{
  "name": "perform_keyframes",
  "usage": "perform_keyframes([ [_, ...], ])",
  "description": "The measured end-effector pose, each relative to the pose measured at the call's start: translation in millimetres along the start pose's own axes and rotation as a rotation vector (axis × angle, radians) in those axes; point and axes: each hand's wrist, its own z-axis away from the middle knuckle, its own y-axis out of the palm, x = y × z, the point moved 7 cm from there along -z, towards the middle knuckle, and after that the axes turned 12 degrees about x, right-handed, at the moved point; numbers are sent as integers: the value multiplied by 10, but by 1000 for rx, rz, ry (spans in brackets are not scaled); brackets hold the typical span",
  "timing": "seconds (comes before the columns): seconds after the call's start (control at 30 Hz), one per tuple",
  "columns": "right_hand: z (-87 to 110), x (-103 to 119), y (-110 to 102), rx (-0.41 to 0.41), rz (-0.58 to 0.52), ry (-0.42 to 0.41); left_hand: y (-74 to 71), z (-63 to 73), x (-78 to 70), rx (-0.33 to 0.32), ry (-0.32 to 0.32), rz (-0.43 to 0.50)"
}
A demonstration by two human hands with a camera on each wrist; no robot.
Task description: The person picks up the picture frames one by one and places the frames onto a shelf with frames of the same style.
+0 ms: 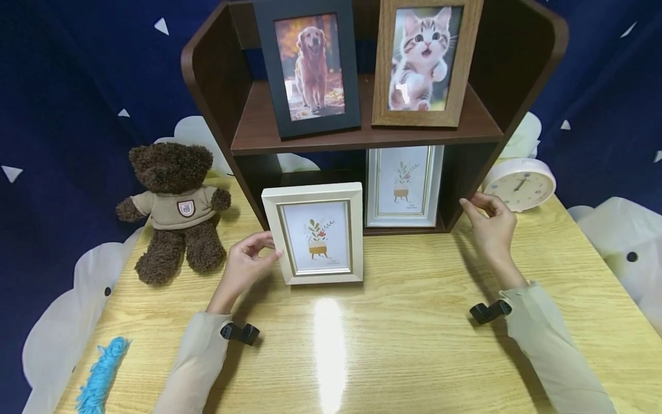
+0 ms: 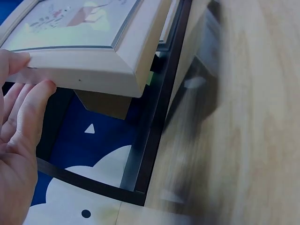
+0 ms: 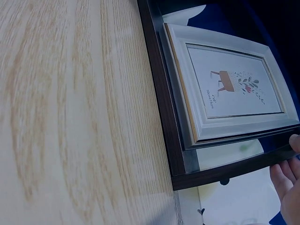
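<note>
My left hand (image 1: 249, 261) pinches the left side of a cream picture frame (image 1: 273, 230) with a potted-plant print. The thumb is on its front and the fingers are behind, as the left wrist view shows. This frame is held in front of the lower left compartment, tilted back a little. At the right, my right hand (image 1: 491, 223) grips the front edge of the dark brown shelf's side panel (image 3: 225, 172), thumb inside and fingers outside. A white picture frame (image 1: 431, 187) with a similar print stands inside the lower compartment, on its right half.
On the upper shelf board (image 1: 310, 141) stand a black frame (image 1: 320, 123) with a dog photo and a brown frame (image 1: 414, 118) with a kitten photo. A teddy bear (image 1: 176, 210) sits left, above blue yarn (image 1: 103, 376). Right of the shelf is a round clock (image 1: 522, 192).
</note>
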Motion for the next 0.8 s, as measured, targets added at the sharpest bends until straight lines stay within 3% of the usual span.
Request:
perform_keyframes([
  [0.17,7,9,-1,-8,4,-9,-22,-65,-2,-15,15,4],
  [0.37,9,21,2,-6,9,-10,-45,-134,27,-33,-19,0],
  [0.8,22,26,1,-5,25,3,-4,-267,26,-95,-21,9],
])
